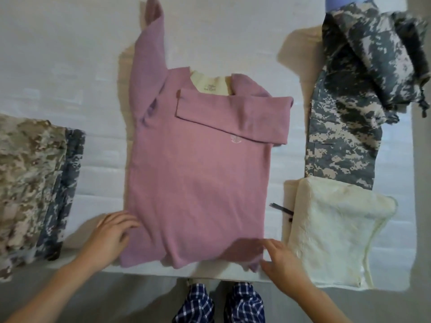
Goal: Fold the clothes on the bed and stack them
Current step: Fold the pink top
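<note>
The pink long-sleeved sweatshirt is laid lengthwise up the frame, its near hem corners touched by the loose-fingered left hand and right hand.

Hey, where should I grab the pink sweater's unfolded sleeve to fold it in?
Pinch the sleeve near its far end, coming from the left. It lies flat and straight, pointing away from you, so that end lifts freely; the other sleeve already lies across the sweater.
</note>
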`<state>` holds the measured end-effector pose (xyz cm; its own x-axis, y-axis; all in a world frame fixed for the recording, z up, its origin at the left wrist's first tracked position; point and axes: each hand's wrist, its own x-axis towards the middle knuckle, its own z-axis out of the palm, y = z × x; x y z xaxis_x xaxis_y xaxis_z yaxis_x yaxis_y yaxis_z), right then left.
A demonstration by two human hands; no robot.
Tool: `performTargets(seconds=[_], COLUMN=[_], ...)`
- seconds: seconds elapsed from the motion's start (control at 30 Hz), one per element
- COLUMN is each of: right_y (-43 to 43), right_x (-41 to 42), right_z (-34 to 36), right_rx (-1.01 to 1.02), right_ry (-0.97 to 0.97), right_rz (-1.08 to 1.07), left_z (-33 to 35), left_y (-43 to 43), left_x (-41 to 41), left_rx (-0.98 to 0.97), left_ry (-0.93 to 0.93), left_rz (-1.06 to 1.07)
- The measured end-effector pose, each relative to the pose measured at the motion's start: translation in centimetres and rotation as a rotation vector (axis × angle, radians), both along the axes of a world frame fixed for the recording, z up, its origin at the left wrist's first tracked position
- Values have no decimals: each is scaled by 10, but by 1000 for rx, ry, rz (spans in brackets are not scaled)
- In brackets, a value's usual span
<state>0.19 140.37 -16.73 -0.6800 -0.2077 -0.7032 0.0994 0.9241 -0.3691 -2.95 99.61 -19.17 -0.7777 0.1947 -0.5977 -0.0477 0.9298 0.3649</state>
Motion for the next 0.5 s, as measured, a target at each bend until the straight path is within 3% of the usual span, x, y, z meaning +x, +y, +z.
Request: performTargets(seconds=[0.1, 0.2, 0.37, 0.43, 0.5], right_y=[5, 12, 14, 19, 25], right_x=[-65, -145, -253, -288, -317], right_z=[-3, -6, -16, -19, -21], right_rx=[5, 37, 153, 199, 200], right_ry=[260, 408, 573, 627, 528], right_rz=[-212, -317, -197, -112, 17], left_z=[-7, -12, -22, -25, -30], left_y=[18, 52, 117, 134, 142], left_x=[-37, -99, -211, -244, -268], left_rx=[103, 298, 482, 409, 300], left_ry=[182, 180, 141, 187, 180], left_rz=[202, 577, 953, 1024, 1066])
